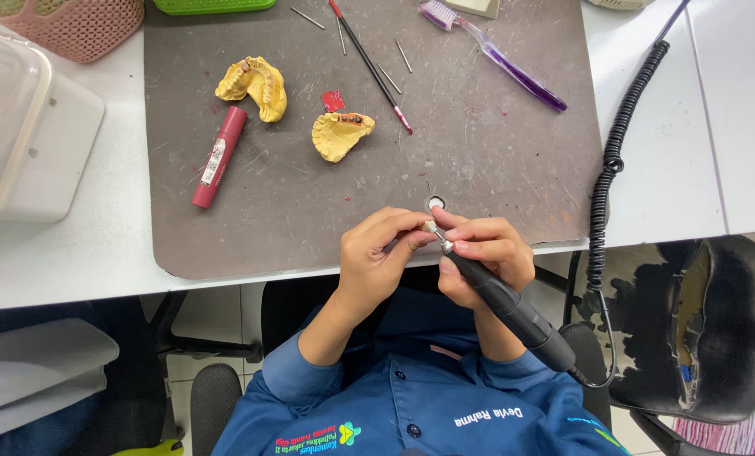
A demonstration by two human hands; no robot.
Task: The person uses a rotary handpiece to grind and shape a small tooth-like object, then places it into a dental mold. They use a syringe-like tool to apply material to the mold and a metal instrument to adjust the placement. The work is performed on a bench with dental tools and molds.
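- Left hand point(382, 257): closed, fingertips pinching a small pale workpiece point(429, 226) at the near edge of the mat
- Right hand point(487, 257): closed around a black rotary handpiece point(513, 311), just right of the left hand, fingertips touching
- Handpiece long axis: runs from near right to far left; tip points far-left, meeting the workpiece between both hands
- Coiled black cord point(601, 177): right, trailing to the far side
- Grey mat point(479, 160) on white surface point(73, 253): two yellow dental casts point(255, 84) point(340, 133), red tube point(219, 157), purple toothbrush point(504, 57), all farther off
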